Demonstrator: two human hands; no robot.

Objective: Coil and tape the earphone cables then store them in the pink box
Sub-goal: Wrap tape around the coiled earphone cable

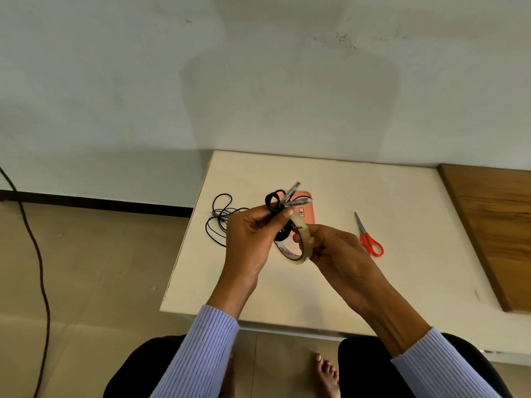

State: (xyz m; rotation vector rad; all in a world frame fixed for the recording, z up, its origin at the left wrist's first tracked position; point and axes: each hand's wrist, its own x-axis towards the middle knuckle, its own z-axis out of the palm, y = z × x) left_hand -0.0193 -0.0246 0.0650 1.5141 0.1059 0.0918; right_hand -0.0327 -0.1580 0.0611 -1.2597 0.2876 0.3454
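Tape roll point(298, 248) inner print red, unreadable; pink box point(304, 214) label illegible.

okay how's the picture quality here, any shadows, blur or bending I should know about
Head view: a soft shadow of the person falls on the wall; wide-angle bending curves the table edges and floor line; light is even, without harsh glare; the tape roll print in the right hand is too blurred to read; the coil in the left hand is fairly sharp.
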